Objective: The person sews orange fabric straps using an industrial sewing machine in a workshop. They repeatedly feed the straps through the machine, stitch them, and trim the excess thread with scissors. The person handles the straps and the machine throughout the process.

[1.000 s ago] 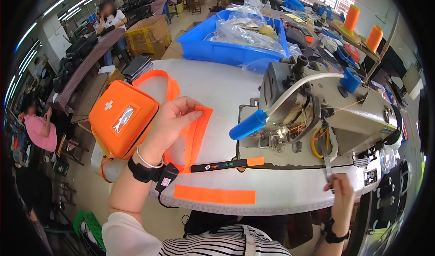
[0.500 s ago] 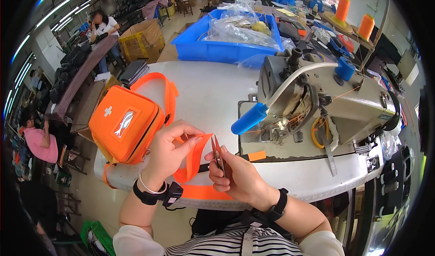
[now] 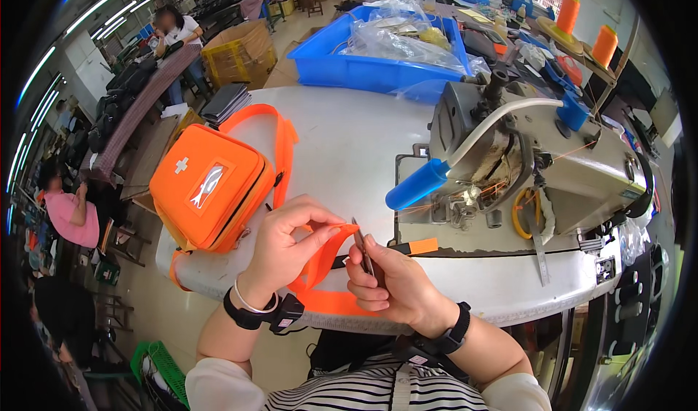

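Note:
My left hand (image 3: 294, 240) pinches the end of an orange webbing strap (image 3: 323, 260) between thumb and fingers. Closed round a pair of thread snips (image 3: 365, 251) is my right hand (image 3: 392, 276), with the blades pointing up at the strap's end. Whether the blades touch the webbing I cannot tell. The strap hangs down from my left hand and lies along the table's front edge. To the left sits an orange first-aid bag (image 3: 211, 189) with a white cross, a clear window and a dark zip. Its strap loops behind it.
A sewing machine (image 3: 523, 156) with a blue-capped lever stands at the right. Scissors with yellow handles (image 3: 525, 215) hang at its front beside a metal ruler. A blue tray (image 3: 363, 69) of plastic bags borders the white table (image 3: 342, 135) at the back. Two people sit farther left.
The view has shifted, so the bag, table and machine appear slightly moved. The snips have turned and their blades now look closer together, beside the strap's end.

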{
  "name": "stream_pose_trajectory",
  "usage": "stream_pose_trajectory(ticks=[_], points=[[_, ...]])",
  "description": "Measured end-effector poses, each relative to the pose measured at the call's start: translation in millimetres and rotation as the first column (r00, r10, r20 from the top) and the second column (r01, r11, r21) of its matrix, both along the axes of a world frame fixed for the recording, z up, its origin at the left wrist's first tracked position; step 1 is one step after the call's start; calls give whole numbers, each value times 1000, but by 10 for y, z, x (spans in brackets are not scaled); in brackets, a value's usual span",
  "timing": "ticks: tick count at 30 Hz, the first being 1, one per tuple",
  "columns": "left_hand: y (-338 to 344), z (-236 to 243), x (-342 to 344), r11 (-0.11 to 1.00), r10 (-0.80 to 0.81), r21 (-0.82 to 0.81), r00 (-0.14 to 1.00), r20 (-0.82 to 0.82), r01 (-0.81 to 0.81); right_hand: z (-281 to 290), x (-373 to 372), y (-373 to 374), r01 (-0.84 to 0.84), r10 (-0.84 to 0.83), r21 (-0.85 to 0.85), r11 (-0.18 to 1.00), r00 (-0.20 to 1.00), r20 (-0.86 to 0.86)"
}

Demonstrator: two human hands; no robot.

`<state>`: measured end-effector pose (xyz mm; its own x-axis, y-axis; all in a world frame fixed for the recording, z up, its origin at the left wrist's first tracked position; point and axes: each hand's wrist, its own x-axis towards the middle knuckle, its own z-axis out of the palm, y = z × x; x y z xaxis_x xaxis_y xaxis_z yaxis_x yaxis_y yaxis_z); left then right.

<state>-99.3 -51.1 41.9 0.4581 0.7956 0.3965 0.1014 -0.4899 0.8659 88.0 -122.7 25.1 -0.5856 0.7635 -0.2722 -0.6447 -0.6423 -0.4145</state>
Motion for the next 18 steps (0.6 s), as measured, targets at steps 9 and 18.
stream_pose_trajectory(ticks=[9,18], points=[[-148,36,9,988,-40,151,999,-36,45,30,-158,-79,252,-432,432,866,811,394],[-300,58,-43,970,180,196,967,-182,-144,-121,-160,-86,327,-665,609,723,569,484]])
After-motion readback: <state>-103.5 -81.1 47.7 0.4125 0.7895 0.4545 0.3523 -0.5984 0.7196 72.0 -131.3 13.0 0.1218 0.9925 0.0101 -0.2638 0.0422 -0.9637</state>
